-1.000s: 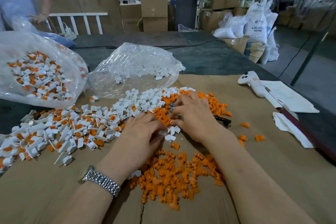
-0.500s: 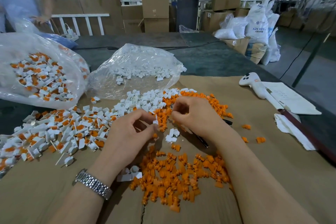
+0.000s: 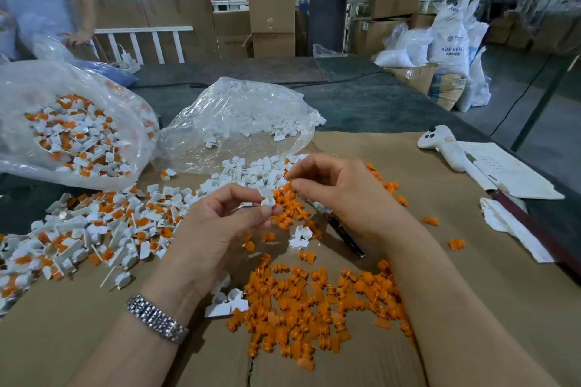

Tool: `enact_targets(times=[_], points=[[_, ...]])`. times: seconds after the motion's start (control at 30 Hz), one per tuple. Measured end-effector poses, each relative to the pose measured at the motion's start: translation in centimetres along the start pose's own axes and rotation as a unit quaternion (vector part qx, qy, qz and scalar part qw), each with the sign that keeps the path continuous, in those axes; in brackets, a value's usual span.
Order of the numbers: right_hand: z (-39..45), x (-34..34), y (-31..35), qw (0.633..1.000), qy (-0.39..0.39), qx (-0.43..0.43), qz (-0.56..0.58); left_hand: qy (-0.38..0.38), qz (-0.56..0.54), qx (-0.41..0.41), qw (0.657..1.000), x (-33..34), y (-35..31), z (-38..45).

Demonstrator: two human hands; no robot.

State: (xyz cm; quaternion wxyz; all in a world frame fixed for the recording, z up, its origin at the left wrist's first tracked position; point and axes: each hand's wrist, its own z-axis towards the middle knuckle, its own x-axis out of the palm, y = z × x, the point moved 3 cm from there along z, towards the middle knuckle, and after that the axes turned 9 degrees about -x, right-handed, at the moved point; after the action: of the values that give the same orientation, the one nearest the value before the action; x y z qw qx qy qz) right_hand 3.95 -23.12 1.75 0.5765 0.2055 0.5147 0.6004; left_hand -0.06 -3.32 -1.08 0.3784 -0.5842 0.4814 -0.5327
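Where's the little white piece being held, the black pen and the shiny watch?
white piece (image 3: pixel 268 197): head view, on its visible middle.
black pen (image 3: pixel 345 236): head view, on the middle of its barrel.
watch (image 3: pixel 156 318): head view, on the metal band across the wrist.

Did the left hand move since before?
Yes. The left hand lifted off the brown cardboard sheet, now pinching a small white plastic piece.

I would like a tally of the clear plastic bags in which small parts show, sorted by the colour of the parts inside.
Clear plastic bag of white-and-orange parts: 1
Clear plastic bag of white parts only: 1
Total: 2
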Motion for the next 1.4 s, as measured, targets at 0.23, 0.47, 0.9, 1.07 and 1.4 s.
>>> enact_targets(times=[0.23, 0.47, 0.9, 1.07, 1.4], points=[[-0.1, 0.8, 0.6, 0.999, 0.022, -0.036, 0.014, 0.009, -0.020, 0.033, 0.999, 0.4, 0.1, -0.1], [-0.2, 1.1, 1.0, 0.996, 0.038, -0.063, -0.046, -0.012, 0.035, 0.031, 0.999, 0.4, -0.2, -0.6], [-0.1, 2.0, 0.8, 0.998, 0.037, -0.045, -0.038, -0.054, 0.131, 0.056, 0.988, 0.1, 0.0, -0.5], [-0.3, 1.5, 1.1, 0.997, 0.070, -0.034, 0.028, 0.003, -0.011, 0.031, 0.999, 0.1, -0.3, -0.2], [-0.3, 1.6, 1.7, 0.996, 0.036, -0.078, -0.040, 0.001, -0.024, 0.063, 0.998, 0.0, -0.4, -0.3]])
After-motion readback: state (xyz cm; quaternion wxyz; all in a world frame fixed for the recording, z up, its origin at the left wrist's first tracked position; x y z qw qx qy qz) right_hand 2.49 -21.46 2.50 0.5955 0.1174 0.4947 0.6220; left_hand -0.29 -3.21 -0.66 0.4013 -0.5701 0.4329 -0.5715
